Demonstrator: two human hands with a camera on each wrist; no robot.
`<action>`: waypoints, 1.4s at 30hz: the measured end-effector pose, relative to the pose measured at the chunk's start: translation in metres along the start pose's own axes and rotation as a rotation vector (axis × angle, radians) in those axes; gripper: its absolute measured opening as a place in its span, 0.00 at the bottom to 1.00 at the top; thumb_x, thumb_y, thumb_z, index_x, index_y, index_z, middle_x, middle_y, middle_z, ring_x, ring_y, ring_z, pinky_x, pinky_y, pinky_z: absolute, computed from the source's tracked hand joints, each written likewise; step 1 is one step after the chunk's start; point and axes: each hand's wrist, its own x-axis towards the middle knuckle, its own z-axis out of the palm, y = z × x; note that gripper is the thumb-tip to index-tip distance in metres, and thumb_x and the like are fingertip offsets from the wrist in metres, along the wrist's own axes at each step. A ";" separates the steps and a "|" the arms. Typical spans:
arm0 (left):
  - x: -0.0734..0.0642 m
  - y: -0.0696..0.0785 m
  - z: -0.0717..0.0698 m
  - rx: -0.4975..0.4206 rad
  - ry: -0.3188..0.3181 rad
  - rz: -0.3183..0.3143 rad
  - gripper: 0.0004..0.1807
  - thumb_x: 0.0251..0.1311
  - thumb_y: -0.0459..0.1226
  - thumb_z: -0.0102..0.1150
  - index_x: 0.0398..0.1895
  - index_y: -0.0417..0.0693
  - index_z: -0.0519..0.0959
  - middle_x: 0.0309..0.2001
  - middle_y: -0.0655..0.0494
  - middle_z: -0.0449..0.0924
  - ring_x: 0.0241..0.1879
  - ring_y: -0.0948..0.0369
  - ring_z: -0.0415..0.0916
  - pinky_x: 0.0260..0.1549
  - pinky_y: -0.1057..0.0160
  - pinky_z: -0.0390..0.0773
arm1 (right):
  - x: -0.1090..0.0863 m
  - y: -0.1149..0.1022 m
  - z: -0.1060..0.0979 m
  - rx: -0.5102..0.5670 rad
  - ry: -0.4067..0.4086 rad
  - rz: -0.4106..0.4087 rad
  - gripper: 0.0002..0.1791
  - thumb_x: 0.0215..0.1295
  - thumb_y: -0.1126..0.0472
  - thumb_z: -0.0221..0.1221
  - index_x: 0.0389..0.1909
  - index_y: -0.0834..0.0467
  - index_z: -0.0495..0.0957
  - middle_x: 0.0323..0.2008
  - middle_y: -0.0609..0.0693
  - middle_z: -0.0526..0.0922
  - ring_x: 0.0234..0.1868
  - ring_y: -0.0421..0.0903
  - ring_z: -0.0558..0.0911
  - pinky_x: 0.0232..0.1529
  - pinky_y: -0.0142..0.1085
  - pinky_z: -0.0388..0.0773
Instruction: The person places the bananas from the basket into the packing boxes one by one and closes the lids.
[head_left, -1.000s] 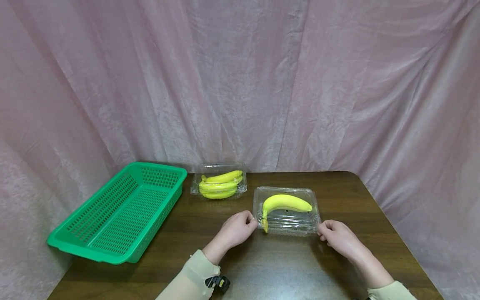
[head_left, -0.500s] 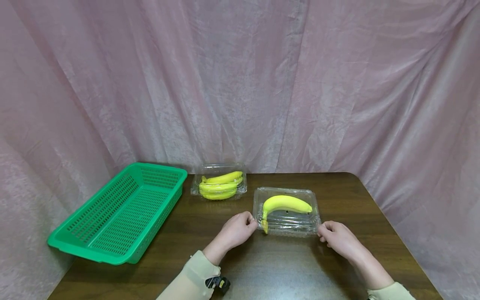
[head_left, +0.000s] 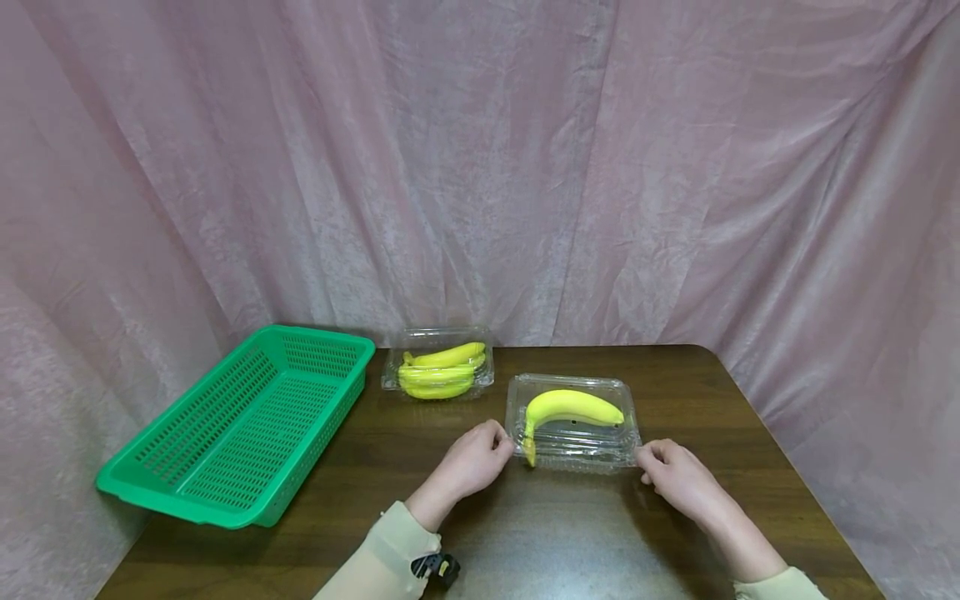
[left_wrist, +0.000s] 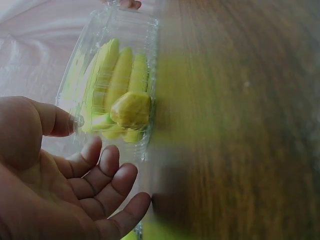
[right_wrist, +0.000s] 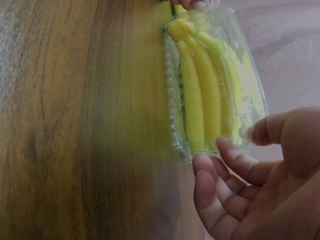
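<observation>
A clear plastic clamshell box (head_left: 626, 390) rests on the table in front of me, its lid down. Inside lies a bunch of bananas (head_left: 573, 406); several fingers of it show through the side in both wrist views. My left hand (head_left: 476, 458) pinches the box's near left corner between thumb and forefinger, the other fingers loosely curled below. At the near right corner, my right hand (head_left: 678, 475) pinches the rim in the same way. Farther back stands a second clear clamshell box (head_left: 438, 335) with bananas (head_left: 442, 375) in it.
A green perforated plastic basket (head_left: 258, 442) with nothing in it sits on the left of the brown wooden table (head_left: 555, 533). Pink curtains (head_left: 480, 167) hang right behind the table's back edge and along both sides.
</observation>
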 end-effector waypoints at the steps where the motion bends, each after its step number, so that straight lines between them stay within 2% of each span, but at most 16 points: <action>1: 0.000 0.000 0.000 -0.006 0.004 0.006 0.06 0.69 0.41 0.51 0.33 0.53 0.74 0.30 0.60 0.73 0.29 0.61 0.70 0.32 0.60 0.72 | -0.001 0.000 -0.001 -0.025 0.005 -0.011 0.20 0.77 0.47 0.51 0.45 0.58 0.83 0.36 0.50 0.80 0.35 0.44 0.78 0.41 0.42 0.73; 5: -0.001 0.000 -0.001 -0.020 0.043 0.028 0.07 0.71 0.42 0.53 0.39 0.49 0.75 0.35 0.59 0.73 0.34 0.61 0.71 0.37 0.57 0.74 | -0.005 -0.001 -0.004 -0.110 0.036 -0.047 0.25 0.77 0.42 0.50 0.56 0.57 0.82 0.46 0.51 0.80 0.39 0.41 0.80 0.48 0.49 0.74; 8: -0.002 0.001 -0.002 -0.006 0.079 0.029 0.13 0.73 0.47 0.53 0.43 0.47 0.75 0.37 0.57 0.73 0.37 0.59 0.71 0.39 0.56 0.74 | -0.009 -0.002 -0.006 -0.147 0.071 -0.068 0.28 0.76 0.40 0.51 0.61 0.58 0.79 0.48 0.52 0.80 0.41 0.43 0.83 0.49 0.53 0.75; 13: -0.006 0.004 -0.003 0.046 0.122 0.034 0.25 0.73 0.56 0.51 0.54 0.43 0.75 0.45 0.51 0.74 0.45 0.55 0.73 0.46 0.52 0.75 | -0.016 -0.005 -0.005 -0.216 0.148 -0.111 0.34 0.75 0.38 0.51 0.67 0.61 0.74 0.55 0.56 0.79 0.50 0.53 0.83 0.44 0.55 0.78; 17: -0.010 0.010 -0.002 0.103 0.137 0.046 0.33 0.72 0.59 0.50 0.64 0.41 0.72 0.55 0.46 0.74 0.54 0.52 0.74 0.52 0.49 0.76 | -0.021 -0.008 -0.003 -0.258 0.195 -0.130 0.36 0.75 0.38 0.51 0.71 0.60 0.69 0.62 0.58 0.75 0.49 0.52 0.84 0.36 0.55 0.78; 20: -0.013 0.014 -0.002 0.161 0.144 0.066 0.36 0.72 0.60 0.50 0.69 0.41 0.69 0.62 0.44 0.71 0.60 0.50 0.72 0.56 0.47 0.75 | -0.023 -0.012 -0.002 -0.296 0.224 -0.148 0.36 0.75 0.40 0.52 0.73 0.60 0.65 0.65 0.59 0.72 0.51 0.55 0.83 0.36 0.58 0.78; 26: -0.018 0.019 -0.001 0.231 0.175 0.158 0.37 0.71 0.58 0.53 0.70 0.40 0.67 0.70 0.44 0.65 0.65 0.49 0.70 0.60 0.45 0.73 | -0.026 -0.012 0.002 -0.331 0.247 -0.223 0.37 0.75 0.44 0.55 0.77 0.59 0.59 0.72 0.62 0.64 0.66 0.65 0.71 0.48 0.67 0.73; 31: -0.022 0.020 0.000 0.291 0.179 0.223 0.38 0.71 0.58 0.53 0.73 0.40 0.66 0.74 0.44 0.61 0.70 0.50 0.64 0.61 0.43 0.71 | -0.028 -0.011 0.006 -0.346 0.270 -0.315 0.38 0.73 0.47 0.59 0.77 0.58 0.58 0.74 0.60 0.63 0.70 0.63 0.66 0.54 0.67 0.71; 35: -0.025 0.020 0.002 0.334 0.190 0.269 0.39 0.70 0.58 0.55 0.74 0.42 0.65 0.75 0.45 0.60 0.73 0.50 0.60 0.61 0.42 0.71 | -0.030 -0.010 0.010 -0.396 0.333 -0.394 0.39 0.70 0.49 0.63 0.76 0.59 0.61 0.73 0.60 0.64 0.70 0.62 0.66 0.53 0.64 0.73; 38: -0.027 0.019 0.002 0.359 0.193 0.284 0.39 0.70 0.58 0.55 0.75 0.45 0.64 0.75 0.46 0.60 0.73 0.49 0.59 0.61 0.40 0.70 | -0.030 -0.010 0.011 -0.428 0.365 -0.447 0.40 0.68 0.49 0.65 0.76 0.59 0.62 0.74 0.58 0.64 0.71 0.61 0.66 0.55 0.62 0.73; 42: -0.029 0.020 0.003 0.408 0.185 0.295 0.39 0.71 0.60 0.52 0.76 0.48 0.64 0.77 0.50 0.58 0.75 0.49 0.56 0.63 0.41 0.68 | -0.032 -0.011 0.013 -0.450 0.359 -0.502 0.42 0.67 0.47 0.66 0.77 0.57 0.61 0.75 0.55 0.62 0.74 0.57 0.62 0.61 0.60 0.69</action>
